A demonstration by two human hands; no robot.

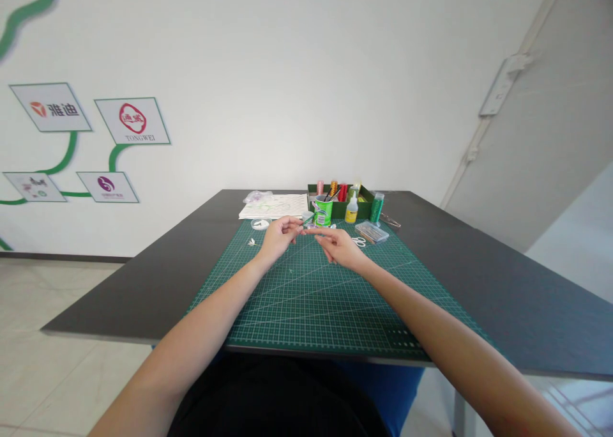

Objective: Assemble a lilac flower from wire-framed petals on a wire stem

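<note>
My left hand [283, 232] is held over the cutting mat [306, 296], its thumb and fingers pinched together. A thin green strip [309, 220] sticks out of those fingers to the upper right; its exact kind is too small to tell. My right hand [341, 248] comes in from the other side, index finger stretched out until its tip meets the left fingertips. The other right fingers are loosely bent, with nothing visible in them. Close behind the hands stands a green tin [323, 212] with tools in it. White-handled scissors [359, 241] lie beside the right hand.
A green box [368, 206] with thread spools stands at the back, by a glue bottle [351, 209] and a green tube [377, 207]. A clear case [372, 232] lies to the right. White sheets [272, 206], a round dish [260, 223] and small white pieces [251, 242] are left.
</note>
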